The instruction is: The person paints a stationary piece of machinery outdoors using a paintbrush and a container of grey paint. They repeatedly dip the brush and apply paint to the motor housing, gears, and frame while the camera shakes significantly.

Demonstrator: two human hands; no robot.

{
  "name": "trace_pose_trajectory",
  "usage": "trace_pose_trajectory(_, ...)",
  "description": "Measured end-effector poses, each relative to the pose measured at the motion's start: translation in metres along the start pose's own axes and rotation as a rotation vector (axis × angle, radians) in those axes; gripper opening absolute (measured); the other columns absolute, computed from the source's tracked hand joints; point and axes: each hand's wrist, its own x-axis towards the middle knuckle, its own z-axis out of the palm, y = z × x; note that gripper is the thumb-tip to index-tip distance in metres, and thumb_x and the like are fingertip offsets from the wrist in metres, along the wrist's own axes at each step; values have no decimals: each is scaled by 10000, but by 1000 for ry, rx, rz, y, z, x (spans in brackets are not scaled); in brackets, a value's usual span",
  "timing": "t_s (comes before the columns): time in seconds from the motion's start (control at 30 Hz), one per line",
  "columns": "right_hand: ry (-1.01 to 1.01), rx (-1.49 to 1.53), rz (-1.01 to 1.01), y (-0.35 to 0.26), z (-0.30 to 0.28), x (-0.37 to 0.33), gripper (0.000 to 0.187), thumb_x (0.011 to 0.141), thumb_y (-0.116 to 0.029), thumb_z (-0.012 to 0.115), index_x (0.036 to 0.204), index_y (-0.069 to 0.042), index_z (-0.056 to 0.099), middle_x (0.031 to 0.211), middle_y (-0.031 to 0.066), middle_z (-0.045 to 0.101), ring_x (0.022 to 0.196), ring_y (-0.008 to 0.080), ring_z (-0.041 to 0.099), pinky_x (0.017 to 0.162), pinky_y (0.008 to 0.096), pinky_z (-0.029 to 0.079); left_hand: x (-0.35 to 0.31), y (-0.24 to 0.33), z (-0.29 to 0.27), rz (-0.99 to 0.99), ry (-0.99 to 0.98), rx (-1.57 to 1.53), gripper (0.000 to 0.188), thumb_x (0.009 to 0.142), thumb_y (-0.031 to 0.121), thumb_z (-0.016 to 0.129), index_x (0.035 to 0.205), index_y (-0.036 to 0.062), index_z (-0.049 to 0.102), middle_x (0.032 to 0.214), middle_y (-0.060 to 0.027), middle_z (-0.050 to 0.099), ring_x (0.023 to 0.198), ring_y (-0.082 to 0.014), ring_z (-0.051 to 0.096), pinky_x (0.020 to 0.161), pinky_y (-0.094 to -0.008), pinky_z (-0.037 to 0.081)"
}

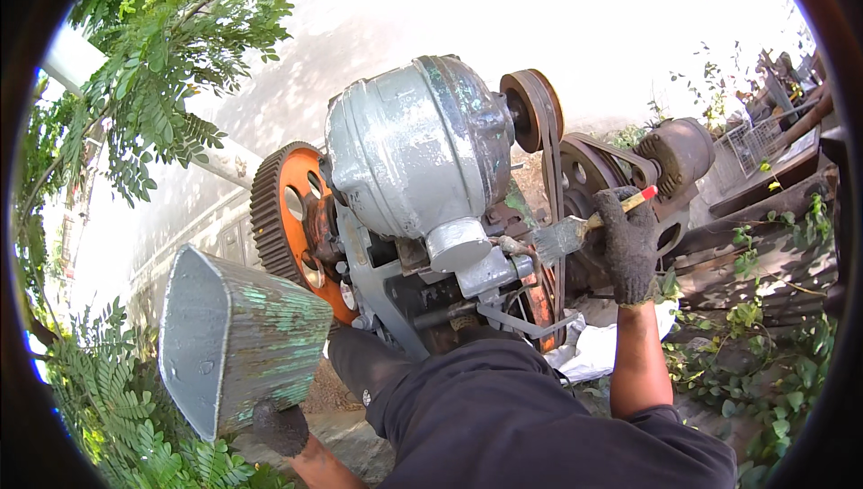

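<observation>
I see the right hand, in a dark knit glove, at about three o'clock, closed around the wooden handle of a paintbrush. The brush's grey bristles point toward nine o'clock and touch the grey fitting under the silver-painted motor housing at the centre. The left hand, also gloved, sits at about seven o'clock, gripping the bottom of a grey metal hopper with patches of green; its open mouth faces nine o'clock. Between hopper and housing stands an orange toothed gear wheel. At one o'clock from the housing a rusty pulley carries a belt running down. Leafy branches fill the ten o'clock side.
</observation>
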Motion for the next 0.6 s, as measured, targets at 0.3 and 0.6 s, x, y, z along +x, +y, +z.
trace_pose_trajectory(0.3, 140, 1310, 319, 10, -49, 44, 398, 1106, -331, 611, 1330, -1, 612, 1105, 104, 686, 793, 150, 645, 681, 286, 541, -14, 74, 24, 157, -132, -273, 482, 836, 170, 844, 1268, 8, 705, 1260, -208, 718, 1241, -357, 657, 1114, -443, 508)
trace_pose_trajectory(0.6, -473, 204, -452, -64, -72, 85, 330, 1094, -317, 574, 1195, -44, 731, 1284, 142, 740, 1133, 303, 717, 967, 455, 564, 15, 157, 40, -413, -495, -1288, 1023, 845, 353, 919, 1624, 32, 338, 1543, -171, 529, 1406, -275, 534, 1202, -475, 434)
